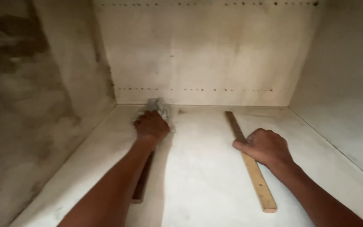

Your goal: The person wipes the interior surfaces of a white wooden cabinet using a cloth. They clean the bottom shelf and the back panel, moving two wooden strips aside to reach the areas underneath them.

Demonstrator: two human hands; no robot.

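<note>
- Pale, smudged panels form an open box or cabinet interior seen from above: a back panel (198,54) with two rows of small dots that look like nail or pin heads, a left wall (26,109) darkened by grey-brown stains, and a cleaner right wall (345,84).
- Its whitish floor panel (202,168) fills the lower half of the view and carries everything below.
- Two bare forearms reach in from the bottom edge, one on each side.
- A long wooden strip (253,168) lies flat on the floor panel, right of centre. Its long axis runs from the near end at lower right up and slightly leftward to the far end, which points toward the back panel and stops just short of it.
- The right hand (267,147) rests on top of this strip at about its middle, fingers curled downward and pressing it to the panel; strip shows both beyond the knuckles and nearer than the wrist.
- A second, darker wooden strip (143,180) lies left of centre, mostly hidden under the left forearm, running roughly parallel to the first and well apart from it.
- The left hand (151,125) is closed in a fist around a crumpled grey cloth (156,107). The cloth bulges out past the fingers toward the back corner, touching the floor panel near the back panel.
</note>
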